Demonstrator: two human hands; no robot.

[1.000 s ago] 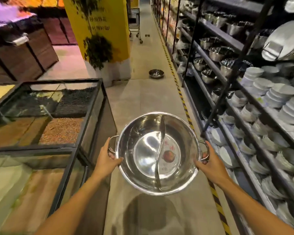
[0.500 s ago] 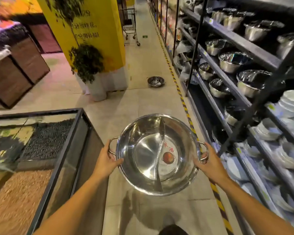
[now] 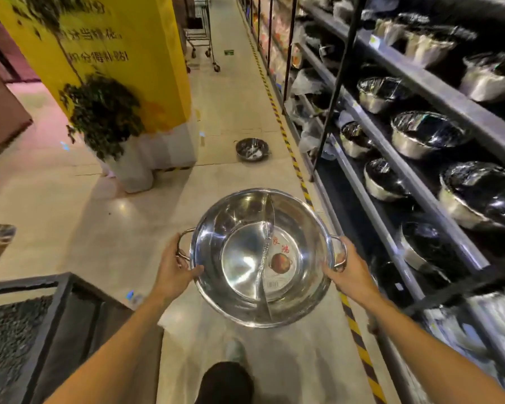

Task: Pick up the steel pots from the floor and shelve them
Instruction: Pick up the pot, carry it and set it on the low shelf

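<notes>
I carry a wide steel pot (image 3: 245,258) with a curved divider and a round label inside, level in front of me over the aisle floor. My left hand (image 3: 174,265) grips its left loop handle and my right hand (image 3: 349,268) grips the right one. A second steel pot (image 3: 252,149) sits on the floor farther down the aisle, beside the yellow-black floor stripe. The dark shelf rack (image 3: 414,182) on my right holds several steel pots on its tiers.
A yellow pillar (image 3: 123,53) with a potted plant (image 3: 105,118) stands left of the aisle. A dark-framed glass bin (image 3: 56,322) is at my lower left. A shopping cart (image 3: 200,30) stands far down the aisle. My foot (image 3: 235,351) shows below the pot.
I have walked forward along the aisle with the pot held in both hands. The glass bin has slid back to my lower left, and the floor pot and pot shelves are nearer.
</notes>
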